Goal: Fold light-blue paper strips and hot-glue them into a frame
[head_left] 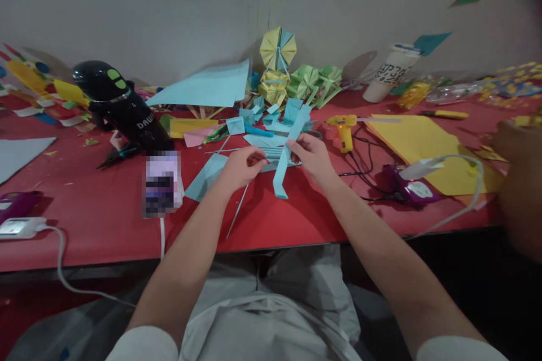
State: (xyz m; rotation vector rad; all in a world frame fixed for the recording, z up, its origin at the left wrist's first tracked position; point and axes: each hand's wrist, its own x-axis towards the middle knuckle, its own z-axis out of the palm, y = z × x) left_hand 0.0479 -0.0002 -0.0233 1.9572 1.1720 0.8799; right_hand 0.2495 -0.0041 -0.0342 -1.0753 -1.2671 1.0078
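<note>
My left hand (242, 168) and my right hand (312, 158) meet over the red table (105, 220), both pinched on a pleated light blue paper piece (283, 168). One folded strip of it hangs down toward me between the hands. More light blue folded pieces (271, 121) lie just behind my fingers. A thin grey stick (237, 211) lies on the table under my left wrist.
A yellow glue gun (344, 127) with black cord sits right of my hands, beside yellow sheets (423, 144). A black bottle (121, 104) and scissors (116, 155) are at left, a phone (162, 183) nearer. Folded paper fans (296, 76) and a white cup (392, 73) stand by the wall. Another person's arm (520, 180) is at the right edge.
</note>
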